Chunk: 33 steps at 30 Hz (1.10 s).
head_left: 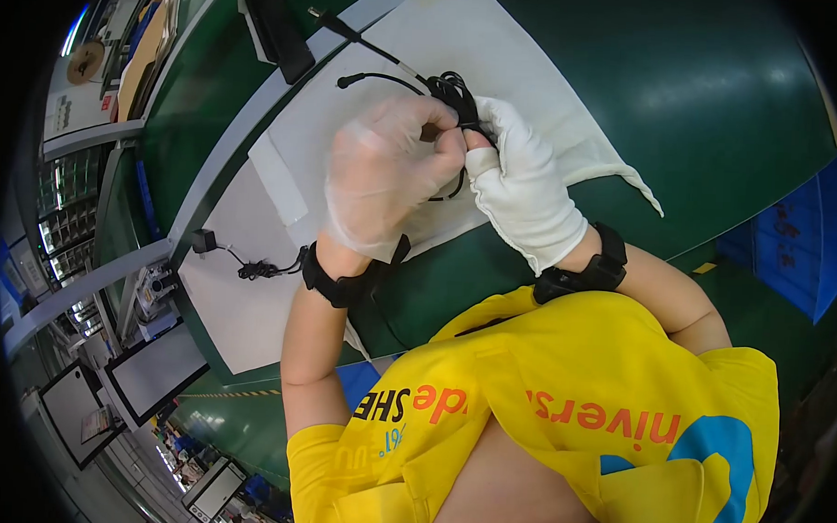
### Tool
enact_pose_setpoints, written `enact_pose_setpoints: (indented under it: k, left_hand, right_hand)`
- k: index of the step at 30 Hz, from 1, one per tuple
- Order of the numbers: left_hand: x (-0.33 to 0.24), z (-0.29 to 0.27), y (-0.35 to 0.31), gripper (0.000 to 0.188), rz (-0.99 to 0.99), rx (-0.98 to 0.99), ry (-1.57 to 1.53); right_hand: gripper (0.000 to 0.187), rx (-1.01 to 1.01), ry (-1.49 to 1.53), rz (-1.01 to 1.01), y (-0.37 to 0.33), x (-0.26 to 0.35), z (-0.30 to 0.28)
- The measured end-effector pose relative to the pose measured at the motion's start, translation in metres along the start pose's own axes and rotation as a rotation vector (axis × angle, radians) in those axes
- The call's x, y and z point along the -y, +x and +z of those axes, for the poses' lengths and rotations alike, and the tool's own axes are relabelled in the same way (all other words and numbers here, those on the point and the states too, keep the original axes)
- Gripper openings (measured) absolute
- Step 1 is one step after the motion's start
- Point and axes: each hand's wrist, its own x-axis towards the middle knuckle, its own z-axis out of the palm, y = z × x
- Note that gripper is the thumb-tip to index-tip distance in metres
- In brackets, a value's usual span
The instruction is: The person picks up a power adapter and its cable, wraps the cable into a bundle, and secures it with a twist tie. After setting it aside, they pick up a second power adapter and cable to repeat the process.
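A coiled black cable (454, 95) is bunched between my two hands, above a white sheet (536, 58) on the green table. Its two ends stick out to the upper left: one small black connector (345, 81) and one longer plug end (324, 20). My left hand (383, 173), in a thin clear glove, pinches the bundle with thumb and forefinger. On the other side, my right hand (527, 196) wears a white glove with a bare thumb tip and is closed on the same bundle. The fingers hide its middle, and whether a tie is there I cannot tell.
A black adapter (203, 241) with a bundled cord (258, 270) lies left of my left wrist. A grey metal rail (221, 153) crosses the left side, with a black object (281, 31) by its upper end. A blue bin (797, 238) stands at the right.
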Motion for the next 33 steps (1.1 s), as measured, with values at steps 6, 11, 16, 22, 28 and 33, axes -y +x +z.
enact_pose_setpoints:
  k: [6,11,16,22,28,33]
  left_hand:
    - [0.008,0.004,0.000,0.012,0.160,-0.027,0.090]
    - [0.013,0.009,-0.004,0.021,0.292,-0.036,0.232]
    - [0.006,-0.002,-0.003,0.033,0.160,0.100,-0.035]
    - [0.003,0.016,-0.017,0.033,-0.184,-0.068,-0.240]
    - [0.001,0.025,-0.019,0.012,-0.178,-0.161,-0.089]
    - [-0.003,0.017,-0.017,0.012,-0.440,-0.163,-0.348]
  right_hand:
    - [0.025,0.004,-0.047,0.011,0.001,0.001,-0.001]
    - [0.029,0.054,0.135,0.193,0.001,-0.003,-0.002]
    - [0.030,0.047,0.270,0.411,0.020,0.004,-0.015]
    - [0.025,-0.017,0.458,0.377,0.032,0.001,-0.017]
    - [0.026,-0.037,0.541,0.343,0.023,-0.006,-0.009]
    - [0.027,-0.015,0.474,0.321,0.024,-0.009,-0.006]
